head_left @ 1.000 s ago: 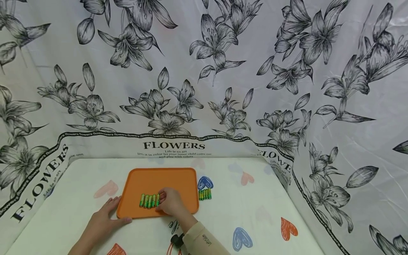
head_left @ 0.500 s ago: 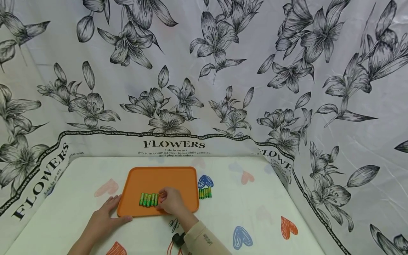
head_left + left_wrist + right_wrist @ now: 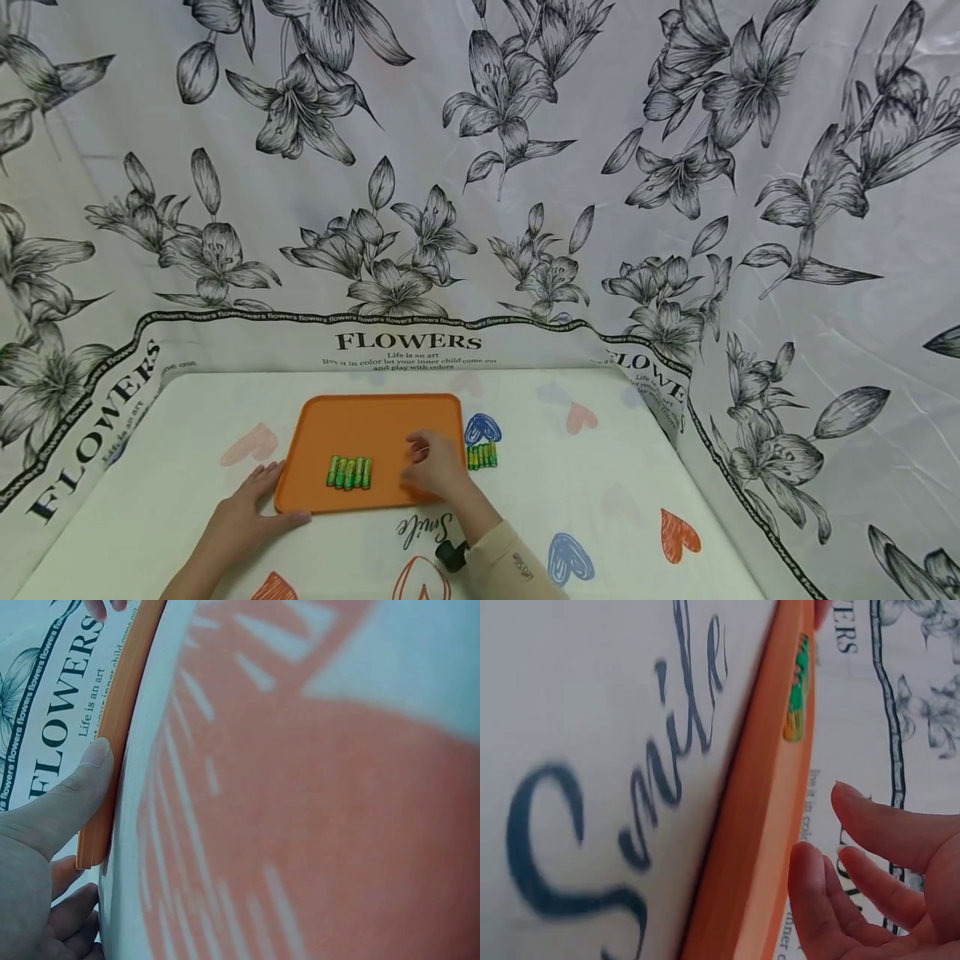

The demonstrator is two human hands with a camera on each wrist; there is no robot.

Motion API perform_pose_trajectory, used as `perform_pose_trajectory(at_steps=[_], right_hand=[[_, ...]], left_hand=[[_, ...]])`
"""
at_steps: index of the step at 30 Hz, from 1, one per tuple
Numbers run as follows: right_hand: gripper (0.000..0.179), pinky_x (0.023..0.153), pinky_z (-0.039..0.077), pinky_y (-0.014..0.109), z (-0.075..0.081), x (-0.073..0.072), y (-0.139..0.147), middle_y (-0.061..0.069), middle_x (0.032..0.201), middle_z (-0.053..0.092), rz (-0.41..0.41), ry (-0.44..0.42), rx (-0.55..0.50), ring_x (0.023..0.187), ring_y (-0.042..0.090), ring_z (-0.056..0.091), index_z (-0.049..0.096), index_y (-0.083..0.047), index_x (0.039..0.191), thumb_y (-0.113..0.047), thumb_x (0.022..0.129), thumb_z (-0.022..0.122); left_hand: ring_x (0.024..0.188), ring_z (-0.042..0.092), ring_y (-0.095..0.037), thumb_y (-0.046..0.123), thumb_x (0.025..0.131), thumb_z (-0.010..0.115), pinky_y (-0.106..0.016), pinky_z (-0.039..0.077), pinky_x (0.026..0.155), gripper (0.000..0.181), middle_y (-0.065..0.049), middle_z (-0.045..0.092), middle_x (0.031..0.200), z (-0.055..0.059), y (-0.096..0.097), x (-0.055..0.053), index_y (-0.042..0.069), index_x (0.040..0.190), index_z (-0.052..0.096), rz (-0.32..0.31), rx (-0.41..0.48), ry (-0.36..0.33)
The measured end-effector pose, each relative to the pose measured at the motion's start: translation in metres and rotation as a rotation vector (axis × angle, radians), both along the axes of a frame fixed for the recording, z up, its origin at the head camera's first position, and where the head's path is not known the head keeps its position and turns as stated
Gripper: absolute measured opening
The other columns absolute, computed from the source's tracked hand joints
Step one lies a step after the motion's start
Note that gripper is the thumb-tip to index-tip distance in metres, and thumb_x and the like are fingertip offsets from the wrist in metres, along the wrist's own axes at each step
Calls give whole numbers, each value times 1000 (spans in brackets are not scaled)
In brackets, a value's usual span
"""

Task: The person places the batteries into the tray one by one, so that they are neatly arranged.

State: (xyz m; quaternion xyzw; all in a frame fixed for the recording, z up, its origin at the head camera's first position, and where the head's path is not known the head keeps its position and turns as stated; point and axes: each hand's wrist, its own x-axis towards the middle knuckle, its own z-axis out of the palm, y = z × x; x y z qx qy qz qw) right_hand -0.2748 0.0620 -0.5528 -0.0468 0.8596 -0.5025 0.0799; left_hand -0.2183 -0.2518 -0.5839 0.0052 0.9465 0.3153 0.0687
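Several green and yellow batteries (image 3: 348,472) lie side by side in a row on the orange tray (image 3: 390,417). My left hand (image 3: 243,517) rests at the tray's near left corner, thumb along the front edge and fingers by the left side. In the left wrist view the thumb (image 3: 96,754) lies against the tray's rim. Over the right part of the tray is my right hand (image 3: 435,467), to the right of the row. Its thumb and fingers (image 3: 810,874) stand apart in the right wrist view with nothing between them. One end of the battery row (image 3: 796,694) shows there too.
A second row of batteries (image 3: 482,456) lies on the heart-printed white cloth (image 3: 615,467), just right of the tray. A black device (image 3: 452,556) sits at the right wrist. Behind the table hangs a flower-printed curtain (image 3: 420,250).
My right hand has let go at the right end of the battery row and moved right across the tray, its fingers now apart. The left hand stays at the corner.
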Motion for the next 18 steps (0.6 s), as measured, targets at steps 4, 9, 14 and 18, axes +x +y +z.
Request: perform_pose_trajectory(at_steps=[4,9,14,18], right_hand=[[51,73,57,27,5,-2,20,3,109,67,-22,8,22,90,13,61,67,-11,126,-2,78,84],[53,81,59,33,10,-2,48,9,116,68,-28,50,37,99,19,65,66,-9,128,-3,78,84],[56,81,59,36,11,-5,77,15,121,67,-39,70,32,104,29,66,64,-4,130,-1,78,83],[60,82,59,39,3,-8,96,14,123,68,-112,74,90,106,28,65,64,-5,131,-4,76,86]], left_hand=[[143,24,-59,72,74,75,-77,27,107,117,-36,23,159,-1,2,-3,2,157,30,-4,-3,-2],[142,26,-58,71,74,75,-77,30,106,117,-36,26,158,-1,1,-2,0,156,31,-9,-12,17],[142,26,-59,71,74,75,-76,30,106,118,-36,25,158,2,1,-1,0,156,30,3,-7,-5],[143,23,-59,71,74,75,-76,29,108,118,-36,22,159,3,0,-2,1,157,28,6,-1,-36]])
